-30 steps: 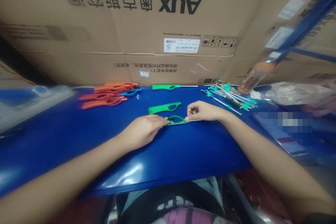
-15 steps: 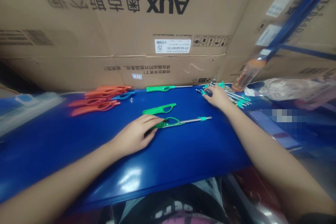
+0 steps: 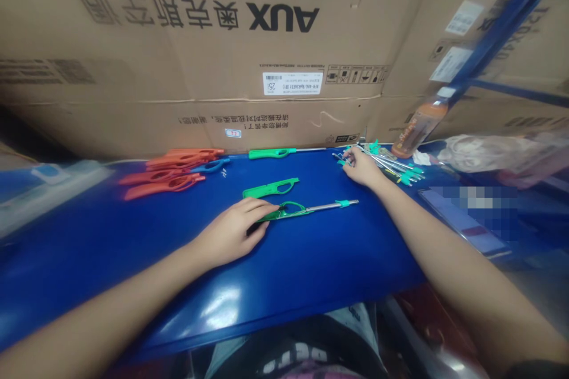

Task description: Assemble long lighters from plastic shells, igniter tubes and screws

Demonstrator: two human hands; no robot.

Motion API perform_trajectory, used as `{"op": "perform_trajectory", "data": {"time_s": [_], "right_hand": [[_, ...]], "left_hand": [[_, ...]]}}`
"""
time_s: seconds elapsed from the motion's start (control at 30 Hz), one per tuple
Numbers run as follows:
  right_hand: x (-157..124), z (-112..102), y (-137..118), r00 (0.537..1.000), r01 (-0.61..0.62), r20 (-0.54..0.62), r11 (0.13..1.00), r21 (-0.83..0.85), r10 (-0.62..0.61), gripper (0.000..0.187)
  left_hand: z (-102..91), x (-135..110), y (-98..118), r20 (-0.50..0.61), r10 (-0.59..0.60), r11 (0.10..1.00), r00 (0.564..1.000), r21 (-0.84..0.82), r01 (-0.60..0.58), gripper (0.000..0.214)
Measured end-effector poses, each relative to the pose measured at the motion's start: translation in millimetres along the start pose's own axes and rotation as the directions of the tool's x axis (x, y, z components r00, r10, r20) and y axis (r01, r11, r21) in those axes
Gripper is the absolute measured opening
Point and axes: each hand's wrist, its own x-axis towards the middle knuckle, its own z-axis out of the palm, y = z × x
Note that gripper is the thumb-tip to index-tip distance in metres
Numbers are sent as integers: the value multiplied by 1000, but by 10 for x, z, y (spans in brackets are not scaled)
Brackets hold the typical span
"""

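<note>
Blue tabletop (image 3: 284,272) bears three green handles (image 3: 263,189), left fingers (image 3: 268,209) gripping one, right fingers (image 3: 352,170) at one rod pile (image 3: 393,161), grip unclear.

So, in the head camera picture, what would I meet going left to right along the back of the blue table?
Translucent plastic container → orange lighter handles → green lighter → right hand → bottle → crumpled whitish bag.

Had on table (image 3: 311,272): handles (image 3: 169,176) at left, rods (image 3: 395,163) at right, phone (image 3: 462,222) before bottle (image 3: 420,130). Had carton (image 3: 200,71) behind table. Had at middle, from back to front: lighter (image 3: 271,154), shell (image 3: 267,188), casing (image 3: 279,214).
</note>
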Motion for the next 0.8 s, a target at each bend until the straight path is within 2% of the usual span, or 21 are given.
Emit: {"op": "perform_trajectory", "data": {"time_s": [0.1, 0.33, 0.57, 0.7, 0.8], "right_hand": [[3, 13, -3, 1000, 20, 8, 999, 33, -20, 31], [7, 31, 1, 994, 94, -65, 992, 85, -89, 7], [11, 6, -84, 961, 210, -212, 965, 156, -175, 9], [-16, -20, -180, 933, 298, -292, 909, 293, -212, 13], [-46, -51, -281, 933, 314, -302, 854, 415, -196, 18]], "left_hand": [[-1, 3, 0, -5, 8, 1000, 1000, -3, -8, 37], [4, 6, -14, -12, 18, 1000, 1000, -7, -18, 37], [6, 1, 19, -7, 38, 999, 999, 14, -37, 38], [13, 0, 36, 1, 46, 999, 999, 19, -46, 40], [21, -1, 33, 13, 41, 999, 999, 22, -41, 39]]}}
